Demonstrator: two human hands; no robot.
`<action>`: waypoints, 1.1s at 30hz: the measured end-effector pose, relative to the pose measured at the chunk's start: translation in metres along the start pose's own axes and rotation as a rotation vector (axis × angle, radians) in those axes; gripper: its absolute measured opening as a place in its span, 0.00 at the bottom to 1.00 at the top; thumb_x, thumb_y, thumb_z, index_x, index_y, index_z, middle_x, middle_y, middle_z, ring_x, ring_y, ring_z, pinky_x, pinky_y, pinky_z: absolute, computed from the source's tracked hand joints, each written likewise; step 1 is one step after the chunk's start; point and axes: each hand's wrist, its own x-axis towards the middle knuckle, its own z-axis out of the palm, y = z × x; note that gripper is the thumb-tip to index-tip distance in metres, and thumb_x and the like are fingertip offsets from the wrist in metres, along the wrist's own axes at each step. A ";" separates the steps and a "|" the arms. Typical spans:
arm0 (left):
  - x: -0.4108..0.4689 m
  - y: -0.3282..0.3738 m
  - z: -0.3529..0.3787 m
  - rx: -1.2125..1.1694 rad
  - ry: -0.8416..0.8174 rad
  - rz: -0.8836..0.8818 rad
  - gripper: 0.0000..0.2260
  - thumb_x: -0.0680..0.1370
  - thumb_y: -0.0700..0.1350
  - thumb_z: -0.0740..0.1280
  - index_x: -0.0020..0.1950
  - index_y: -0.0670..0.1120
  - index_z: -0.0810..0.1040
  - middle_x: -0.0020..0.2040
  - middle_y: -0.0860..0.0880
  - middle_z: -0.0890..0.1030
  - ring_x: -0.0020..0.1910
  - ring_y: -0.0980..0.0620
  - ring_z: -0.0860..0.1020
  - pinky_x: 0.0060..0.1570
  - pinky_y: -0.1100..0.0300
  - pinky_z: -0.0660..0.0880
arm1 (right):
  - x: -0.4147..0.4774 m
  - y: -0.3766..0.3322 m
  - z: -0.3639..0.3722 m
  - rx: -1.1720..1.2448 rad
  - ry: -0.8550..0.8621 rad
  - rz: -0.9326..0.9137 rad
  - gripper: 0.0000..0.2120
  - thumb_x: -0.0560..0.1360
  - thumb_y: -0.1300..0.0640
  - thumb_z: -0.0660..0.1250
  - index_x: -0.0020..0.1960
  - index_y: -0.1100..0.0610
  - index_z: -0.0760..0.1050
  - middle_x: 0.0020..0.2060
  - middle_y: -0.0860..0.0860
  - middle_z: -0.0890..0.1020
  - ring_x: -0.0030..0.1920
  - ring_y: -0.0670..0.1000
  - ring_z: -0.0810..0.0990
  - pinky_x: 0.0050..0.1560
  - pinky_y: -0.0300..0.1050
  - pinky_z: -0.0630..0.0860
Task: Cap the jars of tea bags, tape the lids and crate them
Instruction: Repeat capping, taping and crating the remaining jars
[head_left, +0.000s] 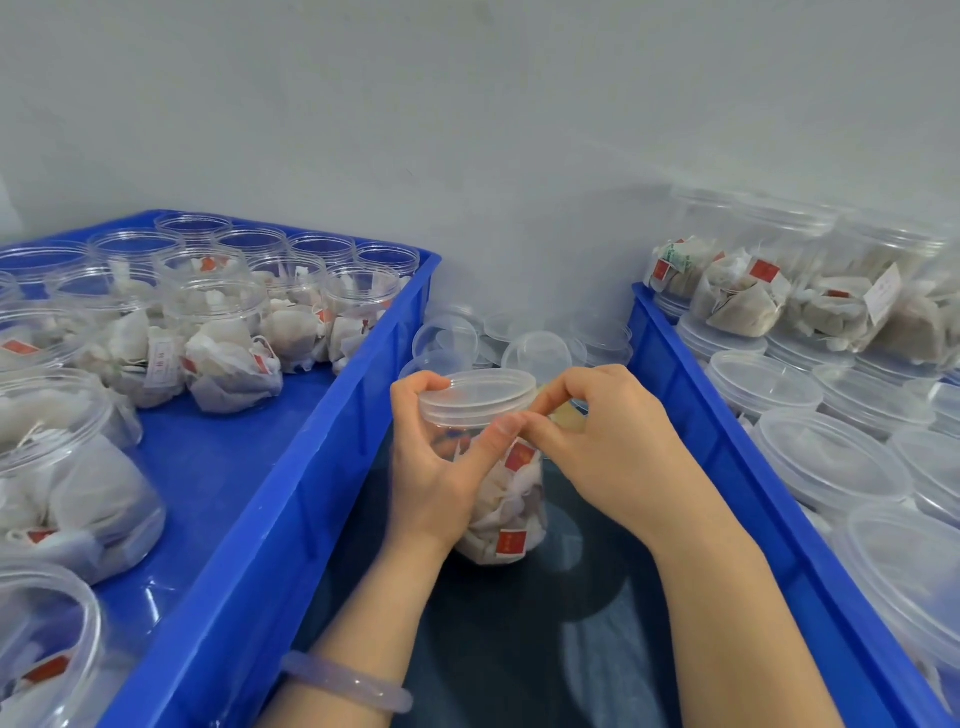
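Note:
A clear plastic jar (511, 512) full of white tea bags with red tags stands on the dark table between two blue crates. A clear lid (480, 392) sits on its mouth. My left hand (436, 462) grips the jar just under the lid, thumb across the front and fingers round the far side. My right hand (608, 436) pinches something thin and pale at the lid's right edge, fingertips meeting my left thumb. Whether it is tape I cannot tell.
The left blue crate (291, 467) holds several uncapped jars of tea bags. The right blue crate (737, 467) holds several capped jars, some stacked at the back. Loose clear lids (540, 353) lie heaped on the table behind the jar, by the grey wall.

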 end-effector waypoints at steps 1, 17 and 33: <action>0.000 0.000 0.000 -0.026 -0.003 -0.008 0.22 0.66 0.46 0.72 0.55 0.45 0.66 0.48 0.49 0.77 0.43 0.55 0.81 0.42 0.64 0.77 | -0.001 0.000 -0.001 0.008 -0.009 0.000 0.09 0.70 0.43 0.69 0.37 0.43 0.71 0.51 0.44 0.72 0.42 0.38 0.70 0.36 0.29 0.62; 0.000 -0.005 -0.009 -0.139 -0.188 -0.068 0.22 0.64 0.51 0.71 0.55 0.45 0.70 0.47 0.47 0.77 0.45 0.52 0.79 0.46 0.61 0.76 | -0.005 0.023 -0.024 0.227 0.009 0.142 0.10 0.63 0.42 0.75 0.41 0.42 0.78 0.46 0.43 0.81 0.43 0.48 0.82 0.45 0.47 0.79; 0.002 0.004 -0.002 0.102 -0.087 -0.250 0.48 0.52 0.63 0.78 0.69 0.52 0.66 0.60 0.56 0.76 0.54 0.62 0.79 0.45 0.69 0.77 | -0.004 0.022 -0.017 0.196 -0.139 0.108 0.34 0.61 0.32 0.69 0.65 0.43 0.73 0.61 0.39 0.77 0.58 0.46 0.77 0.61 0.48 0.74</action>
